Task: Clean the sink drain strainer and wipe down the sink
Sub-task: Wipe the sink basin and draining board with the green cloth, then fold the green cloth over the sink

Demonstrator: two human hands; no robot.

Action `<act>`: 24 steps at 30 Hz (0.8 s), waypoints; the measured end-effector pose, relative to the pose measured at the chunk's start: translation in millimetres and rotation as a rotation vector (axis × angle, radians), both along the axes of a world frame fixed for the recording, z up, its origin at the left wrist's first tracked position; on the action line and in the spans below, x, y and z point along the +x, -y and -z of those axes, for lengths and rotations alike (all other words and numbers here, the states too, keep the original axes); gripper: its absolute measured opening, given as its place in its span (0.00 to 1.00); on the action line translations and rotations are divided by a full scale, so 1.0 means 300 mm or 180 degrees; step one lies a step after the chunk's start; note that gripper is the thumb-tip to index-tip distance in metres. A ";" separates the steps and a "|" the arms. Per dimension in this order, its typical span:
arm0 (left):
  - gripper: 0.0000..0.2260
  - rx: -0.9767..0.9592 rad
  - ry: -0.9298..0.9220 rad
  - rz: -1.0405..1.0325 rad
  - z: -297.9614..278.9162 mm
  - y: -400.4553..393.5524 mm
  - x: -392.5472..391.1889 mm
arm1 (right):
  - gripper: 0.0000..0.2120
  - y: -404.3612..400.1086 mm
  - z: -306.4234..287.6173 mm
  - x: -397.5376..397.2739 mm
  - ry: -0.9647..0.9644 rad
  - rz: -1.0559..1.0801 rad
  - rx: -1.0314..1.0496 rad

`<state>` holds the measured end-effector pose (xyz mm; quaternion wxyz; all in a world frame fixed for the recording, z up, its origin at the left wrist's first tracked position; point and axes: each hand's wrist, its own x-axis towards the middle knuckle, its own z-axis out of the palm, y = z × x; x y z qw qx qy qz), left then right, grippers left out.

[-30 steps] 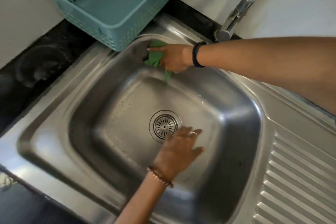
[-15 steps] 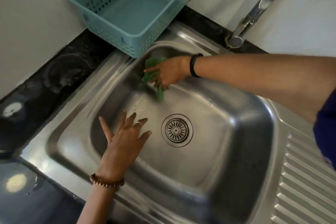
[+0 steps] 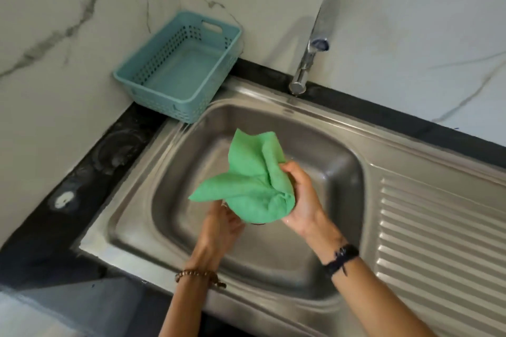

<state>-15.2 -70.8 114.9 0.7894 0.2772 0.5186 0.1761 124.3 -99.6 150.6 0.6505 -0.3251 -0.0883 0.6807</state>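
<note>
one head-worn view looks forward and steeply down from close above both hands, the left hand (image 3: 219, 230) and right hand (image 3: 304, 200) near frame centre. beyond the hands it faces the wall (image 3: 383, 8); the sink (image 3: 342, 172) lies below them.

Beaded bracelet (image 3: 201, 276), black wristband (image 3: 342, 256)

A teal plastic basket (image 3: 178, 68) is set on the black counter (image 3: 90, 172), against the marbled wall (image 3: 68, 8)
</note>
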 end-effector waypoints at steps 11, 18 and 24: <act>0.32 -0.0203 0.1342 0.0760 -0.165 -0.045 -0.019 | 0.21 0.219 -0.013 -0.020 -0.0487 0.0668 -0.0086; 0.09 0.0772 0.0640 0.1389 -0.231 -0.099 0.030 | 0.19 0.246 -0.057 0.020 0.0101 0.0768 -0.0627; 0.09 0.0917 0.0667 0.1192 -0.243 -0.187 -0.001 | 0.26 0.301 -0.033 0.014 0.0001 0.0783 -0.0696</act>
